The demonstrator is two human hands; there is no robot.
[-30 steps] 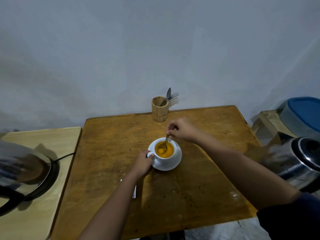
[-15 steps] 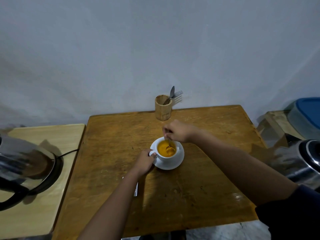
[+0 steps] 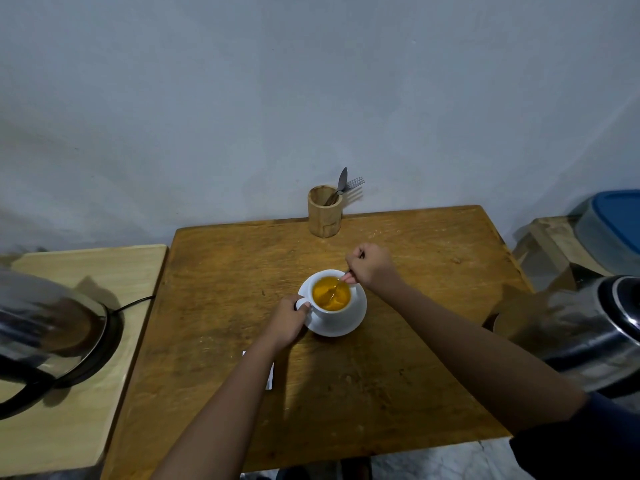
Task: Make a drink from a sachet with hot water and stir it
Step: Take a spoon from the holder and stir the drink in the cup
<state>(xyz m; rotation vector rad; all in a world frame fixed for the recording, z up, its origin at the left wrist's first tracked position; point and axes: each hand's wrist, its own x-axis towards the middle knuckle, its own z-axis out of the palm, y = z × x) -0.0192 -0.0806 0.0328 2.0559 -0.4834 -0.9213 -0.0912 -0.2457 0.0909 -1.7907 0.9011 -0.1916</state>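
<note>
A white cup (image 3: 333, 314) full of orange drink stands on a white saucer (image 3: 349, 326) in the middle of the brown wooden table (image 3: 398, 375). My left hand (image 3: 287, 320) grips the cup's handle on its left side. My right hand (image 3: 369, 266) is just beyond the cup's right rim, shut on a metal spoon (image 3: 335, 289) whose bowl dips into the drink. A white sachet (image 3: 269, 374) lies flat on the table, mostly hidden under my left forearm.
A wooden holder (image 3: 324, 213) with a spoon and fork stands at the table's far edge. A steel electric kettle (image 3: 48, 327) sits on a paler side table (image 3: 104, 271) at left. Another steel pot (image 3: 588, 330) and a blue-lidded container (image 3: 616, 223) are at right.
My right hand has swung the spoon around inside the cup, from its left side to its right rim. The left hand stays on the handle. The view has shifted slightly.
</note>
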